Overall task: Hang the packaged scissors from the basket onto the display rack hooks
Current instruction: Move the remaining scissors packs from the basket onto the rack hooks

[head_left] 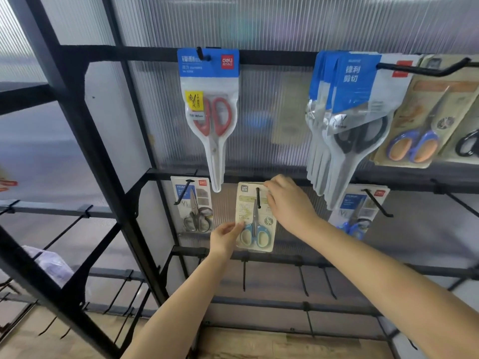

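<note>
Cream-coloured card is what both hands are on: a blister pack of small blue-handled scissors [255, 218], just below the centre of the frame. The left hand [225, 238] pinches the pack's lower left edge between thumb and fingers. The right hand [289, 203] is curled over the upper right corner, fingers closed on the card's top edge near the rail. A black hook [258, 198] already passes through the pack's hang hole, so this one looks threaded on and only needs sliding back and letting go.

Around it the display rack [103, 177] is partly stocked. To the left of the held pack hangs a pack of grey kitchen shears [194, 206]; to the right, a pack with blue handles [359, 211]. On the upper rail sit a red-handled pair [211, 112] at centre, a bunch of black-handled packs [344, 120] to the right, and orange-and-blue scissors [420, 136] at the far right edge.

Several hooks on the lower rail [300, 278] stand bare. The basket is out of view, so how many packs remain cannot be told.
</note>
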Available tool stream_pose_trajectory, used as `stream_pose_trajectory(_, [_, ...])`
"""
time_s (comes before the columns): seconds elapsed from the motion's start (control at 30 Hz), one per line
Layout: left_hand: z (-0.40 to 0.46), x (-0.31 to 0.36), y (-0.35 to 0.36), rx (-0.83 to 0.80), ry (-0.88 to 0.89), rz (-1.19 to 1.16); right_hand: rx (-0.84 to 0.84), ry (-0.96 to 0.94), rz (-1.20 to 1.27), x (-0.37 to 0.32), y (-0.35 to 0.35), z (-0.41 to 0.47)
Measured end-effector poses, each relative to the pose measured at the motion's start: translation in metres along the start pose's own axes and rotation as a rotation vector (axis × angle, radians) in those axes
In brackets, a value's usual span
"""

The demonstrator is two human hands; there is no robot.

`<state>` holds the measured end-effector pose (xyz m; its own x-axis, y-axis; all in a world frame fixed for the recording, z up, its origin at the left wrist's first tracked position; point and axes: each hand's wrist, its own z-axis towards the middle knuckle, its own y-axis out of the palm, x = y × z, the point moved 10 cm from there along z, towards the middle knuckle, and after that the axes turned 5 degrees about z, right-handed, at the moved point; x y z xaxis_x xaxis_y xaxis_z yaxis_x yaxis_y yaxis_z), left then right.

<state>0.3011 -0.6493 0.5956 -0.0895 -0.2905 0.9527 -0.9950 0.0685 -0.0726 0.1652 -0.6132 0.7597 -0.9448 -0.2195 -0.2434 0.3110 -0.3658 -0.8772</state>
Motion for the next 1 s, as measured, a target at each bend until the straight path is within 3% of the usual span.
stream_pose_trajectory(0.27, [-0.002,0.013,-0.012,0.089,0.0,0.206,-0.012,-0.002,-0.072,-0.006,-0.004,-0.018])
stream_pose_trajectory(0.5, [-0.055,0.039,-0.029,0.182,0.311,0.632,-0.064,0.113,-0.119,-0.003,-0.008,-0.061])
stream_pose_trajectory(0.8, [-0.144,0.052,0.029,-0.049,0.707,1.005,-0.047,0.39,-0.162,0.019,-0.037,-0.166])
stream_pose_trajectory(1.0, [-0.209,0.043,0.129,-0.318,0.897,0.993,-0.007,0.604,-0.208,0.052,-0.076,-0.272])
